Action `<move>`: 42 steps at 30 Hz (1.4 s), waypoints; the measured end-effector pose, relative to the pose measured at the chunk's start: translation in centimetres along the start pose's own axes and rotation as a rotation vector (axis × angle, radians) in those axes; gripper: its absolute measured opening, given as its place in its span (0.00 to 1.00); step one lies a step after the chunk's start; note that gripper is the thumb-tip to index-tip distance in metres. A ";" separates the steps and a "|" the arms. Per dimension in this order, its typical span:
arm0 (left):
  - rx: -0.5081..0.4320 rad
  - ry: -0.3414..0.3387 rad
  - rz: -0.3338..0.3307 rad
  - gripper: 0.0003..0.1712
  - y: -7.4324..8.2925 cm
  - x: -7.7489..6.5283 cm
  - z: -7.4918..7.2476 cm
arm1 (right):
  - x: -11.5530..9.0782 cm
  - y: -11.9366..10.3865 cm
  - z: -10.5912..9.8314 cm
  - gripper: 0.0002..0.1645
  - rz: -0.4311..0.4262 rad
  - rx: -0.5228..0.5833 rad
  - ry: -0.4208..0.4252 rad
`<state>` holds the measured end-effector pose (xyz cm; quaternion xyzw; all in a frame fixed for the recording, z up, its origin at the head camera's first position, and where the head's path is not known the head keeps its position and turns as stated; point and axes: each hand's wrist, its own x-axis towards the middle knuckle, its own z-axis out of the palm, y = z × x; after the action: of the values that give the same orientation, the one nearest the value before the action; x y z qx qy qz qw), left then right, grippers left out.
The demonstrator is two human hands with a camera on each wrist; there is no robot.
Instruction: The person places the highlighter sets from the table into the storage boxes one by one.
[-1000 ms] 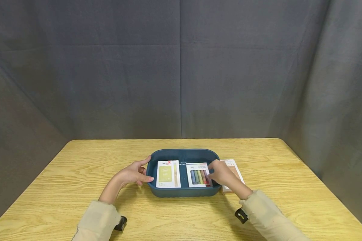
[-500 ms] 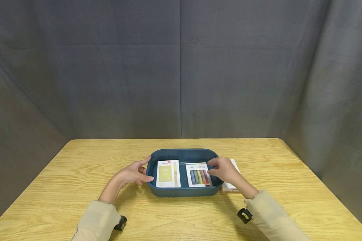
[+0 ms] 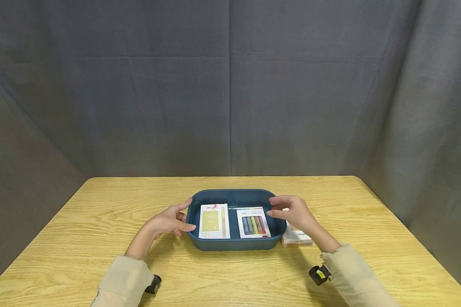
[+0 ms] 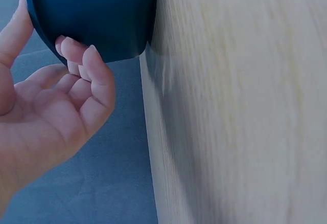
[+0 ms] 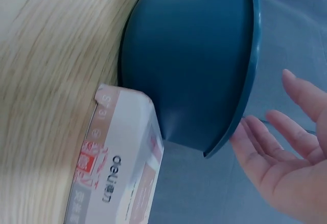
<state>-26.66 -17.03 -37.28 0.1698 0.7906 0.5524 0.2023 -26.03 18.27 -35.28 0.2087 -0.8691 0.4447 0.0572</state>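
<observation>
A dark blue plastic bin (image 3: pixel 236 244) stands on the table in the head view. My left hand (image 3: pixel 170 220) grips its left end, and the left wrist view shows curled fingers (image 4: pixel 94 73) at the outer wall. Inside lie a white and yellow-green box (image 3: pixel 214 222) on the left and a white crayon box (image 3: pixel 254 223) with a window onto coloured sticks on the right. Above the bin's right end hovers my right hand (image 3: pixel 295 212), fingers apart and loosely bent, holding nothing. Fingertips are close to the rim in the right wrist view; contact is unclear.
A white and brown box (image 5: pixel 122 157) marked "deli" lies on the table against the bin's right side, partly hidden by my right hand in the head view. Wooden tabletop (image 3: pixel 223 279) surrounds the bin; a grey curtain (image 3: pixel 230 94) hangs behind it.
My right hand has let go of the crayon box and moved right to the bin's right rim. The crayon box stays in the bin. My left hand has not moved.
</observation>
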 end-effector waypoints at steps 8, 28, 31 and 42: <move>0.000 0.012 -0.016 0.54 -0.2 0.0 0.0 | -0.5 0.4 -0.6 0.22 -0.007 0.006 0.033; 0.010 0.015 -0.021 0.55 -0.2 -0.1 0.1 | -2.1 2.3 -2.6 0.25 0.001 -0.038 0.064; 0.017 0.015 -0.019 0.55 -0.2 -0.1 0.1 | -2.4 2.5 -2.8 0.25 0.014 -0.059 0.062; 0.026 0.022 -0.026 0.55 -0.1 -0.1 0.1 | -2.9 3.3 -3.3 0.20 0.003 -0.050 0.071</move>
<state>-26.55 -17.02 -37.43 0.1561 0.8020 0.5412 0.1988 -25.09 23.54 -36.63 0.1897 -0.8777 0.4303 0.0925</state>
